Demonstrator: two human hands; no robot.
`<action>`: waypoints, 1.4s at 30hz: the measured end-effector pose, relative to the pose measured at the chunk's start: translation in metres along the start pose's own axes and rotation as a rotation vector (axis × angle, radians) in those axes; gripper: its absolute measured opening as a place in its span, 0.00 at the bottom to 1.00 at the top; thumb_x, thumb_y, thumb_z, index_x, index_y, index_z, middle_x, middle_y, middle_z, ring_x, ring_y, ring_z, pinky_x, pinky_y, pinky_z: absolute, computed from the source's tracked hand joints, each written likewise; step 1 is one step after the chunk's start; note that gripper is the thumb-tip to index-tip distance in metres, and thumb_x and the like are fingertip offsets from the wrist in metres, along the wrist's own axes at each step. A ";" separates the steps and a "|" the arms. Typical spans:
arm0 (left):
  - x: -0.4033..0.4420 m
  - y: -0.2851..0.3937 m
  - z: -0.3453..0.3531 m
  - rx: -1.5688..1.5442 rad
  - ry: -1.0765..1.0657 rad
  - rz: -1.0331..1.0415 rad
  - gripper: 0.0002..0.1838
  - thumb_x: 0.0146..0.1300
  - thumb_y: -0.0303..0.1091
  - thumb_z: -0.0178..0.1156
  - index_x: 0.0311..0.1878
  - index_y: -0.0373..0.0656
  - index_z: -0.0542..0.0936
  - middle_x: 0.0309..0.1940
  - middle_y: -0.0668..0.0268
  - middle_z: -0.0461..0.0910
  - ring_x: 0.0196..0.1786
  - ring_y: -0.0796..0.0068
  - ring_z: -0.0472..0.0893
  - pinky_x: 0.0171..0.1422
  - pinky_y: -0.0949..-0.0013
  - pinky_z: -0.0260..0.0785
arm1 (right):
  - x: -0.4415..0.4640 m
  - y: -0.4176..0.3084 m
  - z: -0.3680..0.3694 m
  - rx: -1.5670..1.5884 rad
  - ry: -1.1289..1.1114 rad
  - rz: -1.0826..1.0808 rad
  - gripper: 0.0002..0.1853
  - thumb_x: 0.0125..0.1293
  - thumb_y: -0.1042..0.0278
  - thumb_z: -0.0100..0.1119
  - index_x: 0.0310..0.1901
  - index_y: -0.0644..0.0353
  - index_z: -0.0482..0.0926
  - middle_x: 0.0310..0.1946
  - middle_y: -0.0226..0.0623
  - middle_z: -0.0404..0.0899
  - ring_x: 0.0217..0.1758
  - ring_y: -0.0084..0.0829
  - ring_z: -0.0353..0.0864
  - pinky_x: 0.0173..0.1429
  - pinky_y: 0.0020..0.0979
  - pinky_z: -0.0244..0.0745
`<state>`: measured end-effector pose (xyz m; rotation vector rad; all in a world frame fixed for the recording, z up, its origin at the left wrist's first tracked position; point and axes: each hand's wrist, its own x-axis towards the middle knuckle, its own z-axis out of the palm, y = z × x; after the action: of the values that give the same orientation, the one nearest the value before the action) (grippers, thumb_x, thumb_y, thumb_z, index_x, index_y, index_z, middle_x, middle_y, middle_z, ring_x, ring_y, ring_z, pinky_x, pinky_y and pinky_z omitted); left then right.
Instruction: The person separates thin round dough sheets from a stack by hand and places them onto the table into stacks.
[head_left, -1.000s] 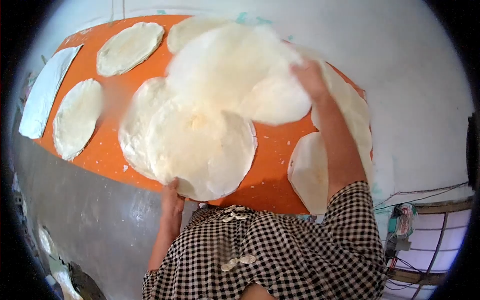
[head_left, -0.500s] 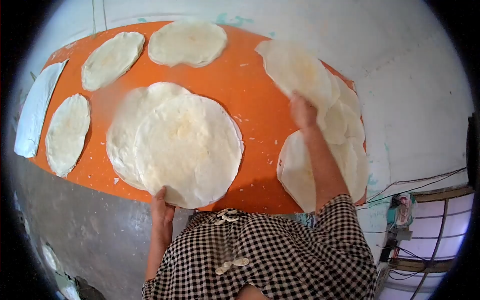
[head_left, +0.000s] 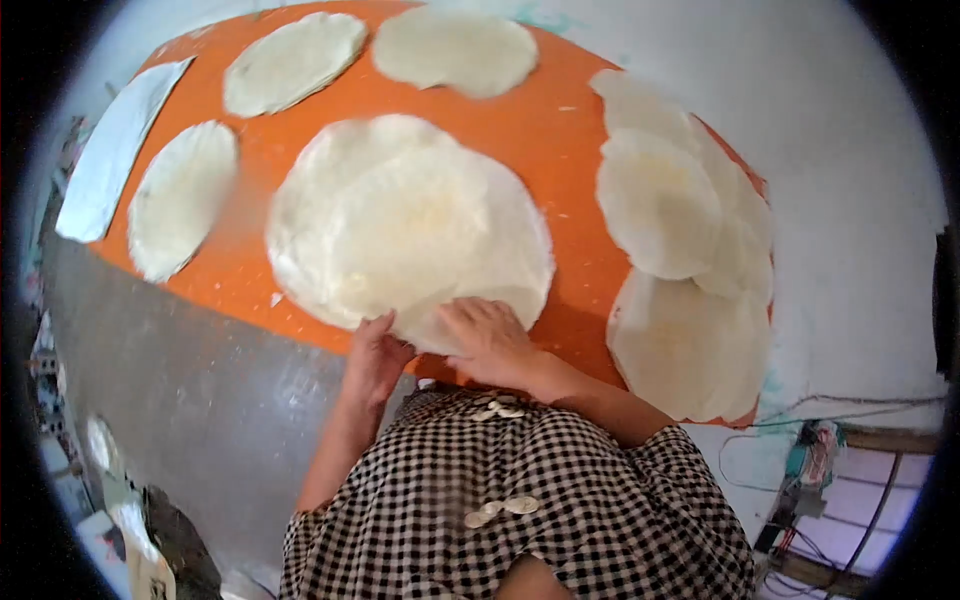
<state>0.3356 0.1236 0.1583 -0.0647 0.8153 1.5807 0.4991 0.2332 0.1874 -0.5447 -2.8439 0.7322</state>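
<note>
A stack of thin, round, pale flatbreads (head_left: 410,220) lies in the middle of the orange tabletop, its layers slightly offset. My left hand (head_left: 378,360) is at the stack's near edge, thumb and fingers closed on the rim of a flatbread. Just to its right, my right hand (head_left: 490,340) rests on the near part of the stack, fingers stretched out over the top sheet. To the right, several more flatbreads (head_left: 660,205) overlap in a spread-out pile, untouched by either hand.
The orange tabletop (head_left: 570,240) also carries separate flatbread piles (head_left: 455,50) along its far side and left, beside a folded white cloth (head_left: 120,150). A pale wall (head_left: 840,200) stands beyond. Cables (head_left: 820,480) hang at lower right; grey floor (head_left: 220,370) lies at left.
My right hand has let go of a flatbread at the right-hand pile and come to the middle stack. The middle layers now overlap more closely. The head view has shifted.
</note>
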 end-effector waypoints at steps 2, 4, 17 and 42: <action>-0.001 0.002 0.009 0.056 -0.046 0.009 0.19 0.61 0.37 0.52 0.53 0.40 0.66 0.49 0.56 0.73 0.49 0.60 0.76 0.47 0.59 0.72 | 0.003 0.013 0.013 0.036 0.222 -0.061 0.11 0.58 0.68 0.48 0.42 0.62 0.72 0.35 0.45 0.76 0.38 0.46 0.76 0.40 0.43 0.70; -0.004 -0.002 0.011 0.045 -0.069 0.015 0.19 0.61 0.38 0.52 0.53 0.42 0.65 0.48 0.56 0.73 0.49 0.61 0.76 0.46 0.61 0.72 | 0.001 0.018 0.005 0.157 0.115 0.109 0.09 0.59 0.67 0.49 0.38 0.61 0.74 0.30 0.45 0.76 0.34 0.46 0.76 0.36 0.42 0.70; -0.006 -0.023 -0.010 0.191 -0.009 -0.149 0.19 0.63 0.40 0.50 0.53 0.39 0.67 0.45 0.57 0.74 0.45 0.64 0.76 0.42 0.63 0.71 | 0.042 0.110 -0.196 0.515 0.499 0.418 0.12 0.59 0.67 0.57 0.39 0.68 0.77 0.26 0.26 0.76 0.28 0.17 0.72 0.33 0.23 0.70; -0.008 0.005 -0.086 0.381 0.282 -0.047 0.16 0.60 0.43 0.51 0.46 0.44 0.71 0.41 0.62 0.75 0.41 0.68 0.76 0.43 0.66 0.66 | -0.133 0.088 0.032 -0.105 0.192 0.776 0.18 0.53 0.59 0.57 0.41 0.63 0.73 0.40 0.45 0.73 0.43 0.46 0.73 0.45 0.41 0.70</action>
<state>0.2976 0.0716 0.1000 -0.0311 1.3145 1.3652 0.6411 0.2400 0.1081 -1.6743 -2.4537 0.5704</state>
